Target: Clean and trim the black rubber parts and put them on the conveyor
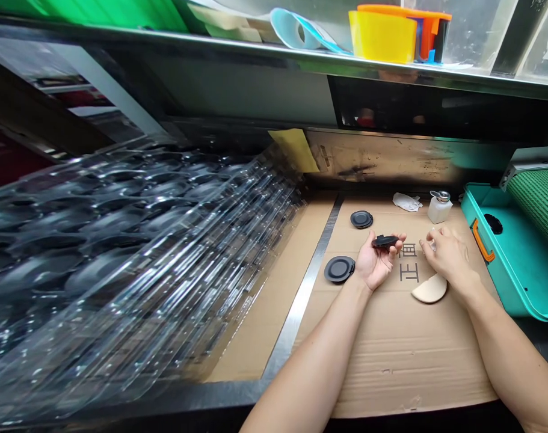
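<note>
My left hand [378, 263] is palm up over the cardboard sheet [391, 349], its fingers closed on a small black round part [384, 242] held edge-on. My right hand [445, 252] lies just to the right, knuckles up, fingers curled around something small and pale that I cannot make out. Two more black round parts rest on the cardboard: one [339, 269] beside my left wrist, another [361, 219] farther back. A beige half-round pad [429, 288] lies under my right wrist.
A tilted stack of clear plastic trays [120, 252] holding dark discs fills the left. A small pump bottle [438, 207] and crumpled white cloth [407, 202] sit at the back. A teal bin [517, 264] with an orange handle stands right. A shelf [301, 57] runs overhead.
</note>
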{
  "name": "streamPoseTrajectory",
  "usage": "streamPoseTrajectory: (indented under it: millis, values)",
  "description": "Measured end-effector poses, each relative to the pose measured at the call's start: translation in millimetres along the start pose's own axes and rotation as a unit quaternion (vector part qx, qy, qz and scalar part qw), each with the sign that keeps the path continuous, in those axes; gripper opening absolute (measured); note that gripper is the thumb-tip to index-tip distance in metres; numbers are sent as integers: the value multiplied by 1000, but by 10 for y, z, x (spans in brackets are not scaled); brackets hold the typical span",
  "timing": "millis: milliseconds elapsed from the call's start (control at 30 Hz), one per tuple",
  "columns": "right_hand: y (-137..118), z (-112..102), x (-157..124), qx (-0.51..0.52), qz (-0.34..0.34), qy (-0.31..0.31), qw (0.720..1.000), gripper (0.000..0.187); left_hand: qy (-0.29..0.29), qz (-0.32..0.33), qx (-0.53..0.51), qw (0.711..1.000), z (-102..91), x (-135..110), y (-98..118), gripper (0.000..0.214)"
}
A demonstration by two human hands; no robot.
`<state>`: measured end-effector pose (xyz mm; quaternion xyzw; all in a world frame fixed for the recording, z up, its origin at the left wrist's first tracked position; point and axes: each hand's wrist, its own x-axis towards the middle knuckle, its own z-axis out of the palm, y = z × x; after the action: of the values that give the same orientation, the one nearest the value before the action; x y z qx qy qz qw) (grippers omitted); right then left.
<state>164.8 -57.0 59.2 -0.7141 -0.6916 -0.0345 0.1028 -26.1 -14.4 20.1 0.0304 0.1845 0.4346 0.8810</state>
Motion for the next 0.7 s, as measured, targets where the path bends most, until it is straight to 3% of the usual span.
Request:
streamPoseTrajectory:
  millis: [67, 167, 300, 400, 467, 533, 600, 633, 700]
  values:
    - [-34, -96, -42, 70, -68, -102, 990, 33, 8, 4, 1, 1000, -7, 10, 1, 56]
    - [-70, -192, -104, 133, -133, -250, 950, 28, 20, 10, -1, 1000, -13, 24, 4, 56]
    - [-72, -202, -144, 112, -128, -276, 946, 37, 39, 11, -6, 999, -19, 38, 6, 53]
    - [-59, -176, -126, 130, -138, -295, 936, 33, 40, 8, -11, 999, -29, 40, 4, 52]
    - [-48, -142, -90, 143, -119, -258, 948, 31, 38, 9, -10, 999, -32, 36, 0, 53]
    - [-22, -78, -34, 120, -42, -128, 984, 37, 38, 10, -1, 999, -26, 29, -7, 56]
    - [29, 14, 37, 59, 64, 14, 996, 43, 34, 8, 20, 999, -14, 24, -20, 58]
    - [61, 62, 74, 31, 106, 43, 993, 45, 30, 7, 35, 999, -8, 24, -29, 58]
    - [124, 134, 139, 14, 144, 18, 989, 43, 22, 11, 69, 997, 0, 31, -55, 57]
